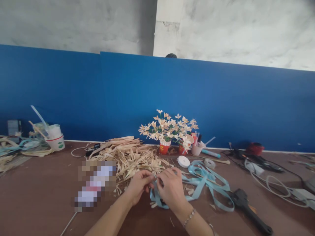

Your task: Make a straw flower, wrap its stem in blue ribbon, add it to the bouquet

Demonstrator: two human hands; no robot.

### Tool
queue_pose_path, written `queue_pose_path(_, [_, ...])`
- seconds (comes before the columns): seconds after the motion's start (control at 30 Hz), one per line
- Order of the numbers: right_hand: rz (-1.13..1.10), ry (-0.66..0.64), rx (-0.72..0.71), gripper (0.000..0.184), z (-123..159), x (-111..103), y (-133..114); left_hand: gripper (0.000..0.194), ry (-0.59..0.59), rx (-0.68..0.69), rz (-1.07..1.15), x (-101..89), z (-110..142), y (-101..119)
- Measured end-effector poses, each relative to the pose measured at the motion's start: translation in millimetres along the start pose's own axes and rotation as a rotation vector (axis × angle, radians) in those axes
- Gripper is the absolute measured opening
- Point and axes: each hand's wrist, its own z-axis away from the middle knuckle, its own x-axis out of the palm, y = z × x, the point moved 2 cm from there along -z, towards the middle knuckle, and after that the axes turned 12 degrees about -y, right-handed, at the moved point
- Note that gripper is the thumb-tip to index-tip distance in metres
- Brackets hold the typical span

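Well in from the table's (44, 183) far edge, the left hand (139, 186) and right hand (171, 185) meet, fingertips drawn narrow (what they hold, one cannot tell). Light-blue ribbon (202, 181) loops beneath, trailing right; a tug could snag it on the black-handled tool (248, 211). Husk strips (134, 159) crowd leftward; room seems widest frontward.

Light blue ribbon (199, 188), narrow, loosely looped and twisted, lying across the brown table (44, 193)
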Motion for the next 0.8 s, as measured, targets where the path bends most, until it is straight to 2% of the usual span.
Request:
queue_pose_path(0.07, [0.001,0.006,-0.004,0.013,0,1,0,0.026,-0.017,-0.05,0.173,3.0,1,-3])
queue_pose_path(0.13, [0.001,0.014,-0.006,0.013,0,2,2,0.028,-0.036,-0.073,0.247,4.5,1,-5])
queue_pose_path(0.23, [0.006,0.04,-0.021,0.012,1,3,3,0.03,-0.05,-0.04,0.148,2.7,0,-4])
queue_pose_path(0.33, [0.012,0.076,-0.055,0.013,1,4,3,0.031,-0.014,-0.026,0.063,-0.8,-2,-4])
queue_pose_path(0.47, [0.025,0.097,-0.05,0.013,0,4,3,0.028,0.056,-0.051,0.214,-1.1,-1,-9])
queue_pose_path(0.63, [-0.022,0.098,-0.01,0.012,0,5,6,0.023,0.016,-0.018,0.375,3.8,-2,-15])
queue_pose_path(0.7, [-0.044,0.099,0.001,0.012,0,5,7,0.023,0.016,0.023,0.327,4.1,-2,-14])
queue_pose_path(0.8, [-0.071,0.102,0.01,0.012,0,5,6,0.025,0.079,0.09,0.117,1.7,-3,-9])
